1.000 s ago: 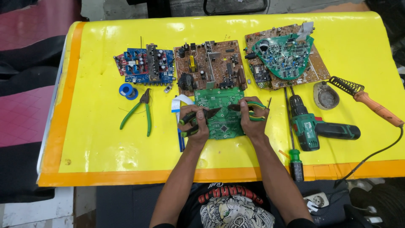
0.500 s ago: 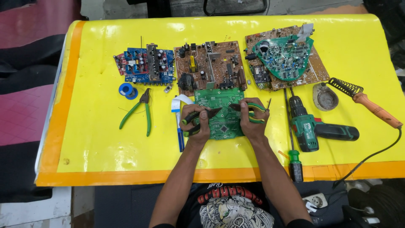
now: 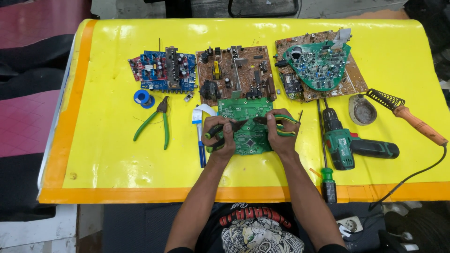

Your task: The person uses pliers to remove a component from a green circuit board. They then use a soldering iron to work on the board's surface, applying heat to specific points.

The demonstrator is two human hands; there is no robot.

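A green circuit board (image 3: 244, 122) lies flat on the yellow table (image 3: 103, 154), right in front of me. My left hand (image 3: 219, 138) is shut on green-handled pliers (image 3: 224, 131), their dark jaws pointing right over the board. My right hand (image 3: 281, 133) grips a second pair of green-and-yellow pliers (image 3: 277, 122) whose tips point left. The two tool tips nearly meet above the board's middle.
Behind the green board lie a blue board (image 3: 161, 71), a brown board (image 3: 234, 75) and a brown board topped by a green one (image 3: 321, 65). Green side cutters (image 3: 157, 122), a solder spool (image 3: 142, 98) and a brush (image 3: 199, 136) lie left. A drill (image 3: 354, 143), screwdriver (image 3: 326, 164) and soldering iron (image 3: 412, 119) lie right.
Both hands shifted only slightly over the green board, and the two pliers' tips came a little closer together. Nothing else on the table moved.
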